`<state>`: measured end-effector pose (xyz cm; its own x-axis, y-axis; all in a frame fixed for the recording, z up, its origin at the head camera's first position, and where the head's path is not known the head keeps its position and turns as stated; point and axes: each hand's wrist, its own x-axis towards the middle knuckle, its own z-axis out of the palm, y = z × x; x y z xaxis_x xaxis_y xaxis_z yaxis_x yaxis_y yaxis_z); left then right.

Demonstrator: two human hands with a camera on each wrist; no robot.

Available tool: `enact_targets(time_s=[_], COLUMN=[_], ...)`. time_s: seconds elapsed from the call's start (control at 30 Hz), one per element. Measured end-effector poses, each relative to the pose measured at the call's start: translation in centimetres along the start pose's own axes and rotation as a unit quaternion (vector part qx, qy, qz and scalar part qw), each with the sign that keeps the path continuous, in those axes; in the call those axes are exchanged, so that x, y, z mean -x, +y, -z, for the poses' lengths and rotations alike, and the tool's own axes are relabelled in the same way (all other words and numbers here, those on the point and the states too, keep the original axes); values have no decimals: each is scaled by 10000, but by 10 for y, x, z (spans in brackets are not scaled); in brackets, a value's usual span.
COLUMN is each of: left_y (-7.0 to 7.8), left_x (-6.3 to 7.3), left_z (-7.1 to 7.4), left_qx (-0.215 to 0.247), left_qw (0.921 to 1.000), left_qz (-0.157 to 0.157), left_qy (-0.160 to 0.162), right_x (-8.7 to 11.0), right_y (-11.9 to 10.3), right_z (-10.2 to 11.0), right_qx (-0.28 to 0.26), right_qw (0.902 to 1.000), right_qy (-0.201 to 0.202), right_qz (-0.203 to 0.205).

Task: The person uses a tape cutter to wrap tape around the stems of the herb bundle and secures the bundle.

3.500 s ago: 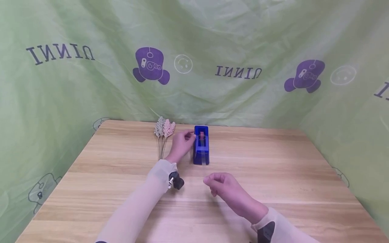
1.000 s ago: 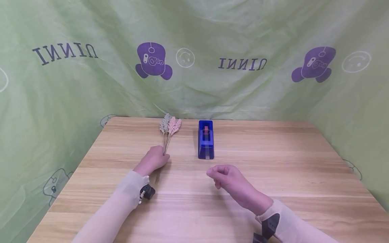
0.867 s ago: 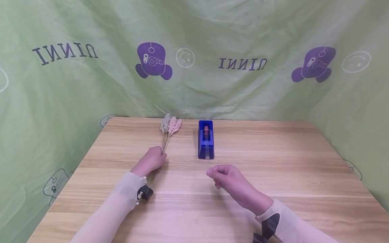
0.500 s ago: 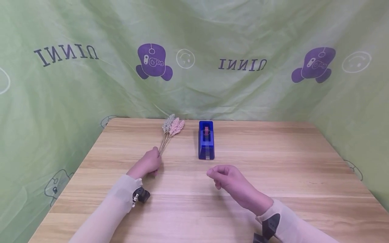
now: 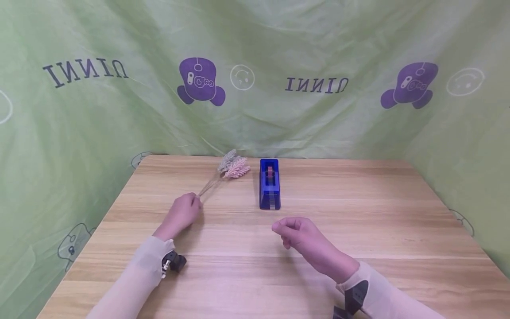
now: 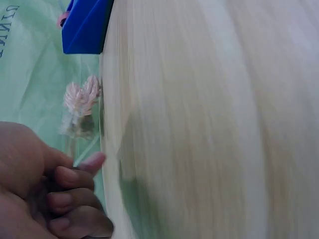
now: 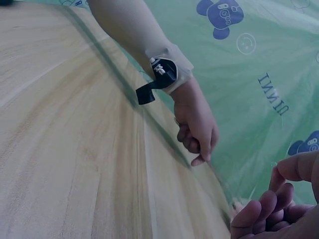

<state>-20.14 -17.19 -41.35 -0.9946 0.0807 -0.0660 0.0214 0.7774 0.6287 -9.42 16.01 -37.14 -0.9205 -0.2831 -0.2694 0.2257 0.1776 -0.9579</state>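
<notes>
Glossy plastic tape dispenser [image 5: 269, 187]; rough flowers [image 5: 236, 168]; smooth wood-grain tabletop [image 5: 358, 221]; creased cloth backdrop [image 5: 259, 124]

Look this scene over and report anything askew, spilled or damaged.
The green backdrop looks hung wrong way up: its purple figures and lettering are upside down. Nothing else stands out: the tape dispenser stands upright, and the left hand holds the flowers by their stems.
</notes>
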Motion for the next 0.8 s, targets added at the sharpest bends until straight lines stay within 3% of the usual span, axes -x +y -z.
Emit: enact_targets(time_s=[0.17, 0.37, 0.53, 0.8], left_y=[-10, -22, -32, -39], left_x=[6, 21, 35, 50], left_z=[17, 37, 51, 61], left_qx=[103, 227, 125, -171], left_qw=[9989, 9974, 9979, 9972], left_qz=[-116, -209, -250, -717], left_qy=[452, 647, 579, 155], right_x=[0, 2, 2, 2], right_y=[-3, -11, -22, -33], right_z=[2, 6, 11, 18], right_qx=[26, 218, 346, 194], right_qw=[10000, 9995, 9986, 9989], right_qy=[83, 207, 350, 318], right_qz=[36, 98, 186, 276])
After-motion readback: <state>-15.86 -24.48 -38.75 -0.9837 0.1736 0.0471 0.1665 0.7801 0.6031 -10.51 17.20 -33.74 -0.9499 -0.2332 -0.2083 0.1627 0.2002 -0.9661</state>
